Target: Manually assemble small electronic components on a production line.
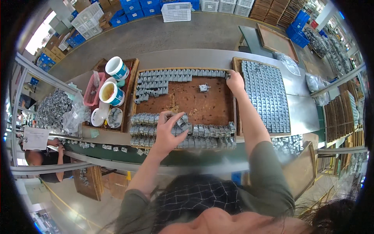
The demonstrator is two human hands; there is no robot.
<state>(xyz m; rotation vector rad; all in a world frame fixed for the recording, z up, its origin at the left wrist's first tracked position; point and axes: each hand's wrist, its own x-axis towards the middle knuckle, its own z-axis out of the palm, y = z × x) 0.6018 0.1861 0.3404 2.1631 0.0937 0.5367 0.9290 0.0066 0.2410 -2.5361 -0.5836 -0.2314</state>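
Observation:
My left hand (168, 132) is closed around a small grey metal part (183, 121), thumb and fingers on either side, above the near rows in a wooden tray (194, 103). At that tray's far right corner my right hand (236, 82) pinches another grey part (228, 74) at the end of the far row; the fingers partly hide it. Similar parts stand in far rows (181, 75) and in near rows (210, 130). One loose part (203, 88) lies alone on the tray's brown floor.
A second tray full of parts (265, 97) stands to the right. On the left are white tubs (117, 68), a pink basket (93, 89) and a heap of parts (54, 109). A belt with scattered parts (107, 147) runs along the near side. A co-worker's hand (60, 148) shows at left.

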